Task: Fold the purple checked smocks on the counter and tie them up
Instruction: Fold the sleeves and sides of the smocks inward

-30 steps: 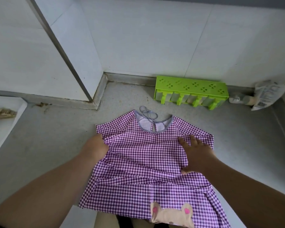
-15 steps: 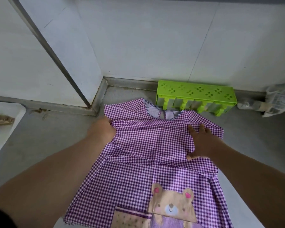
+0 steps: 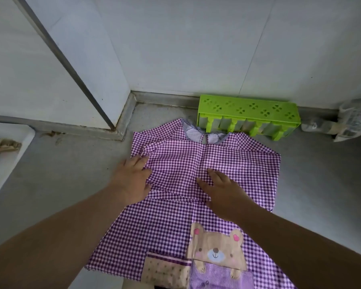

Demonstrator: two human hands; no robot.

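A purple checked smock lies flat on the grey counter, collar toward the wall, with a brown bear patch near its lower hem. Its sleeves are folded in across the chest. My left hand rests palm down on the smock's left edge, fingers spread. Near the middle of the chest my right hand lies flat on the fabric, fingers apart. Neither hand grips the cloth.
A bright green plastic rack stands against the wall just behind the collar. A crumpled plastic bag with a bottle lies at the far right. A white sink edge is at the left. White walls form a corner behind.
The smock has slid further onto the counter toward the wall, and the bear patch now shows. My right hand moved left to the chest's middle; my left hand flattened on the edge.
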